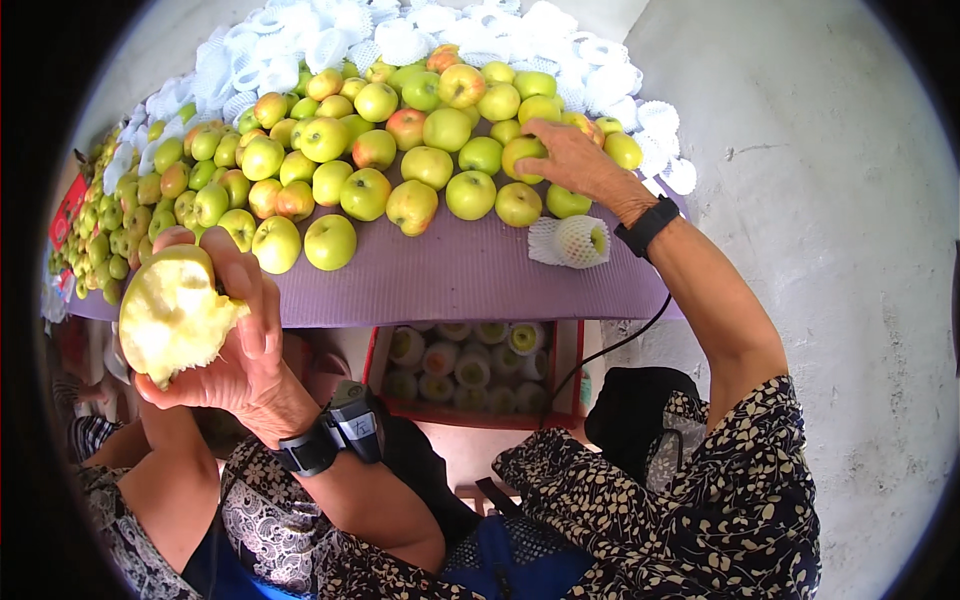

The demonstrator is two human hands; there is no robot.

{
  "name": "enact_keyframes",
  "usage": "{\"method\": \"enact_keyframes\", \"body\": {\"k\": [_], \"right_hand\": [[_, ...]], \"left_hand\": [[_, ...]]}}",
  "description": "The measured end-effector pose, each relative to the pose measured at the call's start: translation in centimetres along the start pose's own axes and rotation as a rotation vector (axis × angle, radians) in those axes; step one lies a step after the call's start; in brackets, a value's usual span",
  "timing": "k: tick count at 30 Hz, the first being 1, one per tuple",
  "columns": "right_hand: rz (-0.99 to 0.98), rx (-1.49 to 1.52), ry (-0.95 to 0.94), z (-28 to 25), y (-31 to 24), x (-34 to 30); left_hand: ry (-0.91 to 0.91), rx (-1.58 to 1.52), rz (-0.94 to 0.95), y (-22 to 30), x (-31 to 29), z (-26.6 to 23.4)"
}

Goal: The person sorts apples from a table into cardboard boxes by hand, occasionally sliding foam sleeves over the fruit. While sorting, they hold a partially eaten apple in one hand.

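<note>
A bitten apple (172, 312) with pale flesh showing is gripped in my left hand (250, 375), raised at the left in front of the table's edge. My right hand (578, 165) reaches to the right side of a pile of green and red-blushed apples. Its fingers curl over a yellow-green apple (522, 158) that still sits among the others. Nearer to me than that hand, one apple in a white foam net (575, 243) lies on its side on the purple ribbed table cover (430, 285).
White foam nets (400, 40) are heaped behind the apples. Below the table edge stands a red box (572, 375) of netted apples. A black cable (625, 345) hangs at the right, beside a pale wall (800, 200). A bare limb (170, 490) shows at lower left.
</note>
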State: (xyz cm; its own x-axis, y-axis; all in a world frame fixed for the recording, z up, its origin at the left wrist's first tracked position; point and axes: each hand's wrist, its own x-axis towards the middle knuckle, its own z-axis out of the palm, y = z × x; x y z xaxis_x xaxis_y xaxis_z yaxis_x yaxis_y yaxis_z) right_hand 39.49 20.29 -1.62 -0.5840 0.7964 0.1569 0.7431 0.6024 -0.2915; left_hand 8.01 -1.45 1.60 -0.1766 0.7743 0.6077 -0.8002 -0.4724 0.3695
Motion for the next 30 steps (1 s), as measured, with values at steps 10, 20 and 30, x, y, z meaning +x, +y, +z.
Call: {"method": "enact_keyframes", "body": {"k": [10, 20, 30], "right_hand": [[-0.084, -0.15, 0.107, 0.4, -2.7, -0.4], [-0.208, 0.634, -0.176, 0.1, -16.7, -1.6], [-0.117, 1.506, -1.03, -8.0, -25.1, -12.0]], "left_hand": [[-0.098, -0.057, 0.137, 2.3, -0.1, 0.3], [-0.106, -0.049, 0.176, 3.8, 0.1, 1.4], [-0.102, -0.041, 0.178, 5.1, -0.1, 0.7]]}}
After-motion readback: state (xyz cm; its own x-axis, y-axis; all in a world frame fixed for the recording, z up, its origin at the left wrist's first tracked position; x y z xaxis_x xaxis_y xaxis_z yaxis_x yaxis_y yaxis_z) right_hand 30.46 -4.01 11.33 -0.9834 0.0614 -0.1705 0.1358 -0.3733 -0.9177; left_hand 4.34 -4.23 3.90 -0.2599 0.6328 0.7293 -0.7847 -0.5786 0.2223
